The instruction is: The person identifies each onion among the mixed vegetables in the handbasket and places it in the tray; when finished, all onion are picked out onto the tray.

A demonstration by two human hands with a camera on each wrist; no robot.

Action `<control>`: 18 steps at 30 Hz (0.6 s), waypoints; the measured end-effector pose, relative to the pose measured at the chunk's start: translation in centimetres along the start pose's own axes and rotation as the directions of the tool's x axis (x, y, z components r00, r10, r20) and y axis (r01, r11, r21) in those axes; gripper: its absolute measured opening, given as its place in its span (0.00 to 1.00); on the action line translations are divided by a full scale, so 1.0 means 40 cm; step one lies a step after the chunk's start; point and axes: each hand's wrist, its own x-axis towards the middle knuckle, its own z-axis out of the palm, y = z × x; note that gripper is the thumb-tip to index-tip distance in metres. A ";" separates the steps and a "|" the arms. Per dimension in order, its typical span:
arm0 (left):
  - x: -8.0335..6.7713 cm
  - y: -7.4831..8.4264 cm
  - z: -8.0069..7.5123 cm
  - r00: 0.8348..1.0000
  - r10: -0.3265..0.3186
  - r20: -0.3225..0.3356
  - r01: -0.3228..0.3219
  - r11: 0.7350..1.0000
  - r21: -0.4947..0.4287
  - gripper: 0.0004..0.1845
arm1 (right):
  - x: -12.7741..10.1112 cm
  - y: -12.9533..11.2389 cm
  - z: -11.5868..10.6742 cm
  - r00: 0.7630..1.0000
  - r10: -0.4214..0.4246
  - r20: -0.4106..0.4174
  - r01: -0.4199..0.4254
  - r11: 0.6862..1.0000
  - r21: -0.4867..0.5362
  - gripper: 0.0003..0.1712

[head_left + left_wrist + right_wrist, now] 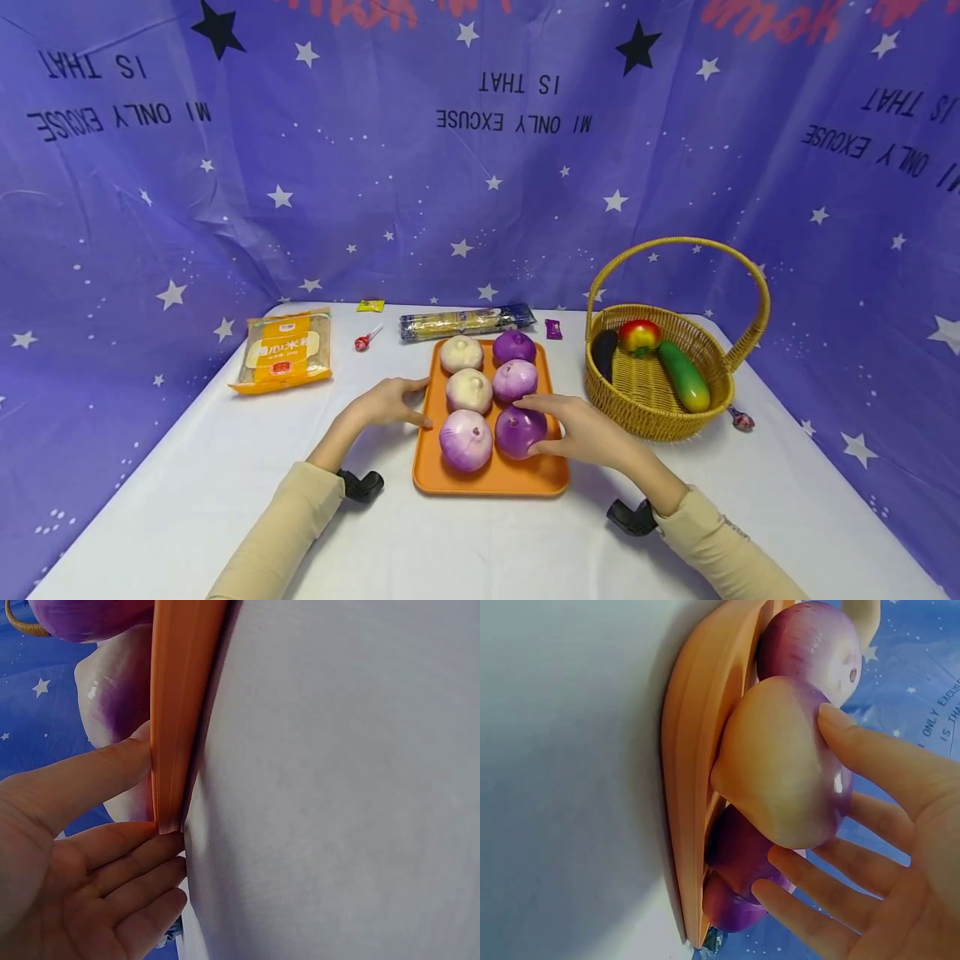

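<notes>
White-clothed table [225,467], purple star-printed backdrop [375,208] with upside-down lettering, even light

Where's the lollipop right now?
Head view: the lollipop lies on the table, left of the orange tray, between the yellow packet and the noodle pack.

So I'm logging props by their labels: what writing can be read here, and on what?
"IS THAT" and "MI ONLY EXCUSE": printed upside down, repeated across the purple star backdrop.
Red lettering along the backdrop's top edge: cut off, unreadable.
Yellow packet: print too small to read.
Long wrapped pack: print too small.
</notes>
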 end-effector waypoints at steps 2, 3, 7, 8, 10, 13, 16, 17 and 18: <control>-0.001 0.001 0.000 1.000 -0.001 0.001 0.001 1.000 -0.004 0.46 | 0.000 -0.002 -0.001 1.000 0.001 0.000 -0.001 1.000 0.000 0.35; -0.001 0.001 0.000 1.000 -0.003 0.002 0.003 1.000 -0.004 0.46 | -0.001 -0.002 -0.002 1.000 0.000 0.001 0.000 1.000 0.000 0.35; 0.005 0.002 0.001 1.000 -0.011 0.011 0.011 1.000 -0.008 0.46 | -0.005 -0.003 -0.011 1.000 0.002 -0.008 -0.002 1.000 -0.001 0.36; 0.007 0.001 0.001 1.000 -0.011 0.012 0.011 1.000 -0.007 0.46 | -0.006 -0.002 -0.015 1.000 0.006 -0.014 -0.006 1.000 -0.004 0.36; 0.010 0.001 0.000 1.000 -0.005 0.016 0.005 1.000 0.001 0.47 | -0.010 -0.002 -0.024 0.999 0.020 -0.028 -0.020 1.000 -0.004 0.36; 0.009 0.005 -0.006 1.000 0.001 0.016 -0.001 1.000 0.024 0.47 | -0.014 0.000 -0.038 0.998 0.031 -0.053 -0.031 0.999 -0.007 0.32; 0.006 0.023 -0.021 0.999 0.037 -0.038 -0.035 0.998 0.049 0.42 | -0.019 0.003 -0.055 0.993 0.027 -0.111 -0.029 0.999 -0.020 0.27; 0.005 0.034 -0.028 0.996 0.050 -0.080 -0.046 0.998 0.050 0.39 | -0.020 0.004 -0.062 0.989 0.021 -0.144 -0.026 0.999 -0.030 0.25; 0.005 0.046 -0.035 0.988 0.074 -0.134 -0.067 0.996 0.055 0.35 | -0.021 0.005 -0.069 0.982 0.015 -0.187 -0.024 0.999 -0.048 0.23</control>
